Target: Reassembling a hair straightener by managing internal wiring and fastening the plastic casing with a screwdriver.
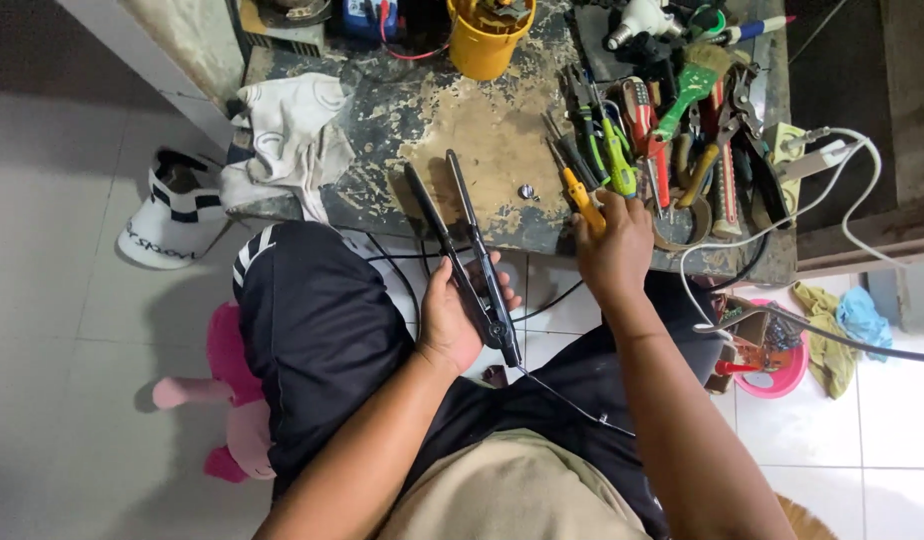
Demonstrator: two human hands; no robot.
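Observation:
My left hand (452, 315) grips a black hair straightener (460, 235) near its hinge. Its two long plates stand apart and point up over the worn workbench (482, 130). Its thin cord trails down across my lap. At the bench's front edge my right hand (614, 250) closes around the yellow handle of a screwdriver (582, 195), whose shaft points away toward the tool pile. A small silver screw (527, 191) lies on the bench between the two hands.
A heap of screwdrivers, pliers and a green brush (682, 120) fills the bench's right side. A yellow cup (487, 40) stands at the back, a white rag (287, 140) at the left. A white cable (832, 200) loops right. A pink bowl (777, 365) and a pink toy (232, 400) are on the floor.

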